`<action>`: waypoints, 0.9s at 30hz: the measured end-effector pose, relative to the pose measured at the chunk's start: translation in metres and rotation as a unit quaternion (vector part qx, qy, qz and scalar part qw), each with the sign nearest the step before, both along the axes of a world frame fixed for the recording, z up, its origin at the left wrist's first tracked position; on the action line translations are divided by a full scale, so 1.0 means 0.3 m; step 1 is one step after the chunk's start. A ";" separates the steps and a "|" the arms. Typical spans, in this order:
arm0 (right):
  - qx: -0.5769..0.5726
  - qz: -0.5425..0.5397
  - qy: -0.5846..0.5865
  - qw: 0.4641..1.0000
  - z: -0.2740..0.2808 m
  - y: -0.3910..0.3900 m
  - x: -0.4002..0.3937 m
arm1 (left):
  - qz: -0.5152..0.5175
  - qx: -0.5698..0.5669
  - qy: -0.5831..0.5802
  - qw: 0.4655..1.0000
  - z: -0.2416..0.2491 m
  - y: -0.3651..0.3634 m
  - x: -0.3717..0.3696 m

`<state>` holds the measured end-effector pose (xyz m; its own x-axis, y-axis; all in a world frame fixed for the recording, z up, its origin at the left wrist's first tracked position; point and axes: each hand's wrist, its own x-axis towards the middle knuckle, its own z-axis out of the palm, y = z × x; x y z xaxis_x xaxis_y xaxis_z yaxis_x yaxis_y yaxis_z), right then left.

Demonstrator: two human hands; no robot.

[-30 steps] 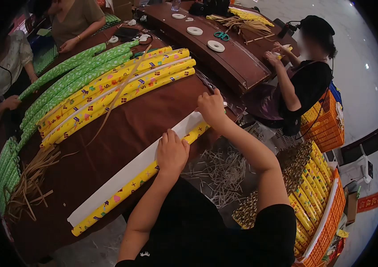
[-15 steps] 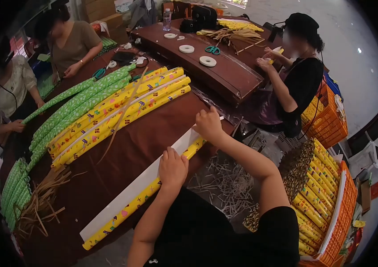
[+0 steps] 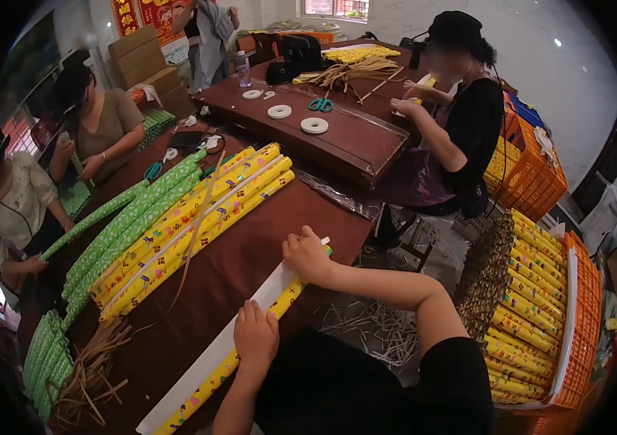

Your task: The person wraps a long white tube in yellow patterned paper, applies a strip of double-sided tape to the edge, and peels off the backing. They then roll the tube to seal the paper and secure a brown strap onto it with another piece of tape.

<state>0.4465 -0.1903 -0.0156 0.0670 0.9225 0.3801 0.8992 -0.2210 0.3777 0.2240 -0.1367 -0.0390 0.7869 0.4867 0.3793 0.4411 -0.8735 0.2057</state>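
A yellow patterned wrapping paper roll (image 3: pixel 288 299) lies slantwise along the front of the brown table, with a strip of its white underside (image 3: pixel 196 371) unrolled on the far side. My left hand (image 3: pixel 256 337) presses over the roll near its middle, fingers together on the white strip. Further up, my right hand (image 3: pixel 307 257) is wrapped round the roll near its far end, where a small white tip (image 3: pixel 325 241) sticks out. Both palms hide the paper under them.
Yellow rolls (image 3: pixel 199 225) and green rolls (image 3: pixel 130 210) lie left of my hands, beside brown paper strips (image 3: pixel 94 377). White tape rolls (image 3: pixel 314 125) and teal scissors (image 3: pixel 321 105) sit on the far table. An orange crate (image 3: pixel 582 319) of yellow rolls stands right. Co-workers sit left and right.
The view has tilted up, so the tables, my hands and the roll mostly appear lower. Both hands stay on the roll. One co-worker at the left has raised a hand.
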 end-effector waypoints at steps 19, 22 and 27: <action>0.015 -0.037 0.024 0.999 -0.053 0.033 0.007 | -0.202 -0.086 0.026 0.975 0.045 0.130 0.282; 0.012 -0.033 0.036 0.999 -0.048 0.028 0.012 | -0.200 -0.098 0.004 0.975 0.033 0.131 0.283; 0.029 -0.013 0.098 0.995 -0.034 0.011 0.038 | -0.186 -0.073 0.010 0.980 0.034 0.116 0.281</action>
